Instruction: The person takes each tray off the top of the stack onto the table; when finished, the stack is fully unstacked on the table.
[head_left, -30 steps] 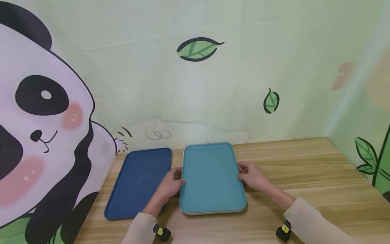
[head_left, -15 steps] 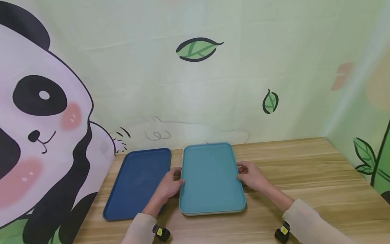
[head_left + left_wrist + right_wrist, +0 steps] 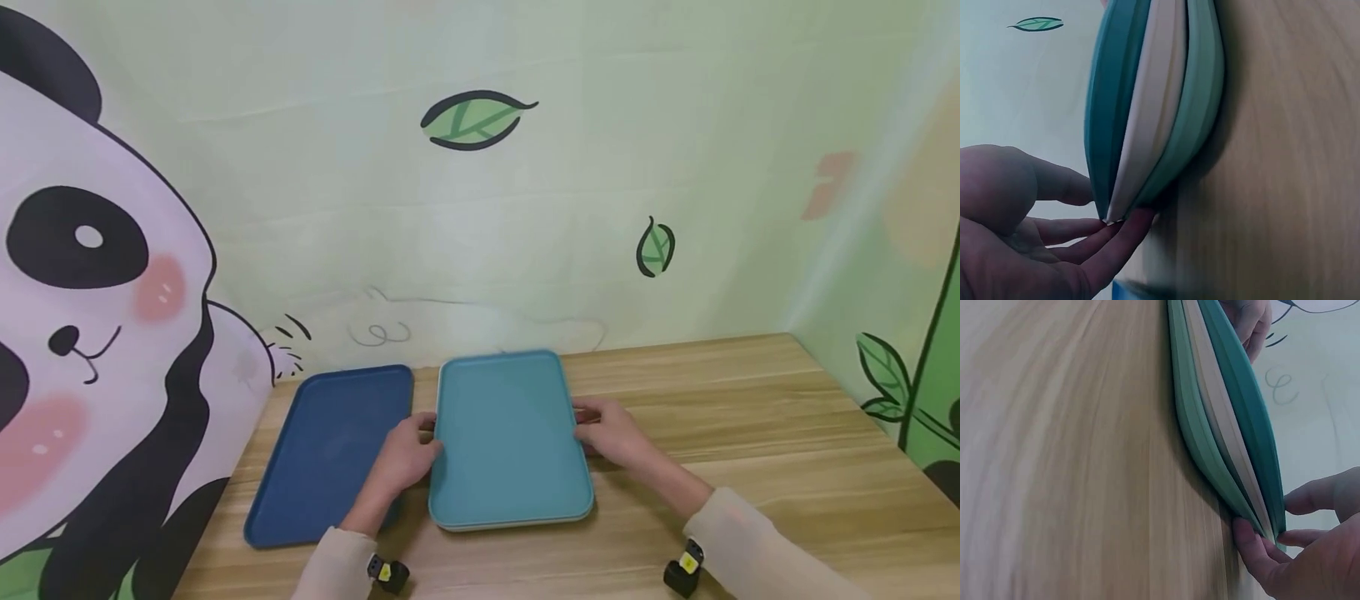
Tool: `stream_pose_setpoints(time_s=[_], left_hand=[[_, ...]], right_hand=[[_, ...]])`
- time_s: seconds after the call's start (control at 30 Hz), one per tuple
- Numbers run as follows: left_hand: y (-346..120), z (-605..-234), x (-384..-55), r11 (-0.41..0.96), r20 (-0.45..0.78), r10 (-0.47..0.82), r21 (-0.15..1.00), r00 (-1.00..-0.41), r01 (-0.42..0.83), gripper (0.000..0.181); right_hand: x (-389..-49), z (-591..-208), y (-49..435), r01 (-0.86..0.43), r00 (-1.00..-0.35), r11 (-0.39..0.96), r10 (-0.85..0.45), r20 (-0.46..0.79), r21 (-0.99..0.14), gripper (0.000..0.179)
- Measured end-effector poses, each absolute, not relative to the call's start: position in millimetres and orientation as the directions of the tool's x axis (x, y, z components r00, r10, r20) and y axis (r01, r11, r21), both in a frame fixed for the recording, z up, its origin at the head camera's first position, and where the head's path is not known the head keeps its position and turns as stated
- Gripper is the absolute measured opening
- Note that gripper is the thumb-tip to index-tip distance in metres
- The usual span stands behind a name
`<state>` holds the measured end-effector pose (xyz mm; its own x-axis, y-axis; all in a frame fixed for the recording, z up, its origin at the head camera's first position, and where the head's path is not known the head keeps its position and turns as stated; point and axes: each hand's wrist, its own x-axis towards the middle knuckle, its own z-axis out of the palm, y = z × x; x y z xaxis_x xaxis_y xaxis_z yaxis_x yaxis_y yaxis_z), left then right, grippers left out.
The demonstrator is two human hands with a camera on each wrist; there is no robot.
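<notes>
A stack of three rectangular trays lies on the wooden table: a teal tray (image 3: pixel 510 442) on top, a cream tray (image 3: pixel 1155 94) in the middle and a light green tray (image 3: pixel 1204 81) at the bottom. My left hand (image 3: pixel 407 454) grips the stack's left edge, thumb at the teal rim and fingertips against the lower rims. On the opposite edge my right hand (image 3: pixel 613 433) holds it the same way, its fingers (image 3: pixel 1247 534) reaching the light green rim. A dark blue tray (image 3: pixel 330 458) lies to the left, partly behind my left hand and forearm.
The wooden table (image 3: pixel 712 400) stretches to the right of the stack. Behind it hangs a pale green backdrop (image 3: pixel 360 208) printed with a panda and leaves. A black wrist camera (image 3: pixel 390 575) sits at my left sleeve, another wrist camera (image 3: pixel 682 575) at my right.
The head view has shifted slightly, so the scene sits further left in it. Both hands keep their hold on the tray stack, which stays in place beside the blue tray.
</notes>
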<state>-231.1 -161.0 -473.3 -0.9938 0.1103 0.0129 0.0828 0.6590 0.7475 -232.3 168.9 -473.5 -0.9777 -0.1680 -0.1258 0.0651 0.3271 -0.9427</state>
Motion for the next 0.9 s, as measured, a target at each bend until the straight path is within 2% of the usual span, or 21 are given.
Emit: stream_pose_setpoints(time_s=[0.37, 0.6, 0.9], left_hand=[[-174.5, -460.9, -236.1, 0.783, 0.023, 0.121, 0.612, -0.992, 0.109, 0.046], [-189.4, -463.1, -234.0, 0.780, -0.011, 0.085, 0.623, -0.996, 0.059, 0.045], [-203.1, -463.4, -233.9, 0.756, 0.005, 0.056, 0.653, -0.998, 0.046, 0.043]], right_hand=[[-236.6, -476.1, 153.8, 0.080, -0.977, 0.276, -0.171, -0.131, -0.958, 0.058], [-236.0, -477.4, 143.6, 0.056, -0.971, 0.262, -0.209, -0.113, -0.963, 0.054], [-238.9, -476.0, 129.3, 0.054, -0.980, 0.282, -0.169, -0.105, -0.958, 0.049]])
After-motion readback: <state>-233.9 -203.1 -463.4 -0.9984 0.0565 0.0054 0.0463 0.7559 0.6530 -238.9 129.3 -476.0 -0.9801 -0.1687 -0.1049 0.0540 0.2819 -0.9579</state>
